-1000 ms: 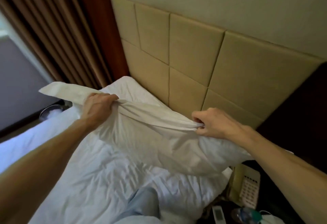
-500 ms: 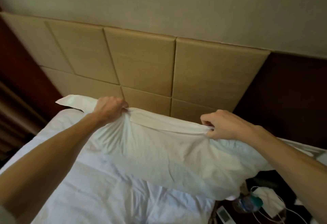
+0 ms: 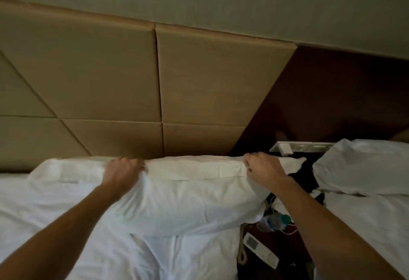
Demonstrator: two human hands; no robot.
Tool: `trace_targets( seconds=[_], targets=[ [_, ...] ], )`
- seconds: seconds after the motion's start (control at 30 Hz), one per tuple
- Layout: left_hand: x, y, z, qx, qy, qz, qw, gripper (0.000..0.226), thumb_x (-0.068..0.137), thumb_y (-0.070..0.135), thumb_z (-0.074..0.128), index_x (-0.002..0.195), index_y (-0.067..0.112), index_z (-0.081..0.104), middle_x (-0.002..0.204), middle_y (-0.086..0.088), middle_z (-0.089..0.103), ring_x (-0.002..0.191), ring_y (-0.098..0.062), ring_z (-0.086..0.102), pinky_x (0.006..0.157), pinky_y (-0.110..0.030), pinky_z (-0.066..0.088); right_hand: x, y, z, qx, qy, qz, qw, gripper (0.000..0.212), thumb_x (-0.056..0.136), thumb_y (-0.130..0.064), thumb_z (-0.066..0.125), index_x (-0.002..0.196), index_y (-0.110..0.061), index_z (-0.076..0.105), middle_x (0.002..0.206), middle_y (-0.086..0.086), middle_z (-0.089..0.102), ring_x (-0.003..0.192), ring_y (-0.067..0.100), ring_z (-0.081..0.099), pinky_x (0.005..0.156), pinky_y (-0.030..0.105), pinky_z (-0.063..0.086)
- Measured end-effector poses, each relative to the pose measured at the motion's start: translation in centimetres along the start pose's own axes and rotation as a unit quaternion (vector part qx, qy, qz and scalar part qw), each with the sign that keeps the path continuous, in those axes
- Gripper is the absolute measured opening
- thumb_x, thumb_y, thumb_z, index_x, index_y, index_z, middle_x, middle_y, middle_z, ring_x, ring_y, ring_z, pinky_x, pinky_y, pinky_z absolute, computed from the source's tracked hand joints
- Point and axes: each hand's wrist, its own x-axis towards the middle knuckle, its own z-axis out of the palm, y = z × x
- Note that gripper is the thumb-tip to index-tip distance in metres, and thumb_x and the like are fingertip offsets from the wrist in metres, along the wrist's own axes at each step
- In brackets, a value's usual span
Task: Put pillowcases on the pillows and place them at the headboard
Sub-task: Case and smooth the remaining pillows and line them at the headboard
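A white pillow in its pillowcase (image 3: 190, 200) lies across the head of the bed, its far edge against the tan padded headboard (image 3: 110, 85). My left hand (image 3: 124, 172) grips the pillowcase's upper edge left of the middle, fingers curled into the cloth. Further right, near the pillow's right end, my right hand (image 3: 262, 169) pinches the same edge. The pillow's right corner hangs over the gap beside the bed.
White bed linen (image 3: 66, 224) covers the mattress below the pillow. A second bed with a white pillow (image 3: 358, 167) stands at the right. Between them a dark nightstand holds a phone (image 3: 260, 250), a bottle (image 3: 275, 221) and cables. A switch panel (image 3: 301, 147) sits on the dark wall.
Both hands have carried the pillow forward and down until it lies against the headboard. The view has swung right, so the second bed now shows.
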Motion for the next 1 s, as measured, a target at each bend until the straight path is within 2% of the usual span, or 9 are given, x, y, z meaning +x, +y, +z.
trace_targets(
  seconds=[0.1,0.23,0.3,0.43,0.53,0.67,0.77,0.87,1.0],
  targets=[
    [0.7,-0.1,0.5,-0.051,0.038,0.014,0.998,0.008,0.084,0.023,0.073,0.091,0.026,0.072,0.088,-0.002,0.073,0.071,-0.027,0.067,0.06,-0.031,0.05,-0.5,1.3,2.5,0.041,0.001,0.011,0.999,0.018,0.087,-0.024,0.053,0.105,-0.023,0.055,0.106,-0.002,0.057,0.098,0.019,0.052,0.072,0.032,0.043],
    [1.7,0.0,0.3,-0.043,0.005,0.009,0.999,0.041,0.085,0.045,0.07,0.118,0.021,0.064,0.111,-0.006,0.071,0.097,-0.027,0.067,0.085,-0.042,0.053,0.6,2.4,3.5,0.066,0.074,0.003,0.995,0.027,0.088,-0.025,0.054,0.114,-0.023,0.06,0.11,-0.001,0.06,0.101,0.019,0.054,0.077,0.032,0.046],
    [1.5,0.8,0.6,-0.027,-0.018,0.004,0.999,0.056,0.086,0.055,0.064,0.127,0.017,0.059,0.121,-0.009,0.067,0.109,-0.03,0.063,0.095,-0.047,0.048,1.7,2.8,3.6,0.087,0.062,-0.009,0.994,0.035,0.089,-0.027,0.055,0.123,-0.025,0.058,0.118,0.001,0.058,0.108,0.022,0.052,0.083,0.035,0.046],
    [0.9,3.0,0.7,-0.002,-0.035,-0.02,0.999,0.061,0.09,0.058,0.054,0.134,0.015,0.052,0.132,-0.01,0.06,0.121,-0.03,0.056,0.102,-0.049,0.044,3.5,3.3,4.2,0.083,0.027,-0.021,0.996,0.054,0.089,-0.031,0.054,0.142,-0.025,0.043,0.134,0.006,0.05,0.119,0.027,0.046,0.094,0.042,0.043],
    [1.3,4.1,-0.1,0.017,-0.048,-0.045,0.998,0.049,0.097,0.048,0.045,0.134,0.016,0.052,0.132,-0.008,0.059,0.12,-0.029,0.056,0.1,-0.047,0.045,5.0,3.6,4.1,0.071,0.058,-0.042,0.995,0.05,0.092,-0.024,0.052,0.141,-0.02,0.045,0.128,0.007,0.057,0.115,0.028,0.052,0.092,0.043,0.042],
    [3.9,4.2,-2.0,0.088,-0.064,-0.033,0.994,0.033,0.097,0.03,0.045,0.124,0.021,0.06,0.116,-0.005,0.068,0.106,-0.026,0.063,0.089,-0.04,0.048,6.4,4.7,4.3,0.076,-0.009,-0.051,0.996,0.042,0.09,-0.008,0.047,0.129,-0.024,0.053,0.112,0.002,0.065,0.1,0.025,0.062,0.082,0.038,0.045],
    [5.4,3.4,-1.9,0.136,-0.09,0.002,0.987,0.032,0.094,0.04,0.05,0.122,0.032,0.064,0.115,0.001,0.067,0.105,-0.022,0.063,0.088,-0.035,0.048,6.4,5.1,5.1,0.071,0.0,-0.068,0.995,0.038,0.092,-0.013,0.05,0.127,-0.028,0.058,0.108,0.001,0.068,0.096,0.024,0.064,0.078,0.036,0.045],
    [5.8,2.8,-1.2,0.101,-0.073,0.023,0.992,0.034,0.09,0.053,0.057,0.118,0.037,0.068,0.108,0.0,0.067,0.105,-0.024,0.06,0.085,-0.035,0.044,5.7,4.9,6.4,0.039,-0.006,-0.055,0.998,0.023,0.095,-0.022,0.053,0.115,-0.021,0.064,0.107,0.003,0.069,0.094,0.024,0.065,0.076,0.034,0.046],
    [5.4,2.0,-0.3,0.121,-0.047,0.061,0.99,0.028,0.082,0.048,0.069,0.104,0.032,0.075,0.093,-0.001,0.068,0.09,-0.024,0.058,0.074,-0.036,0.049,5.2,4.2,6.7,0.025,-0.03,-0.042,0.998,0.023,0.097,-0.023,0.048,0.11,-0.015,0.066,0.108,0.008,0.068,0.097,0.026,0.064,0.08,0.034,0.047]
  ],
)
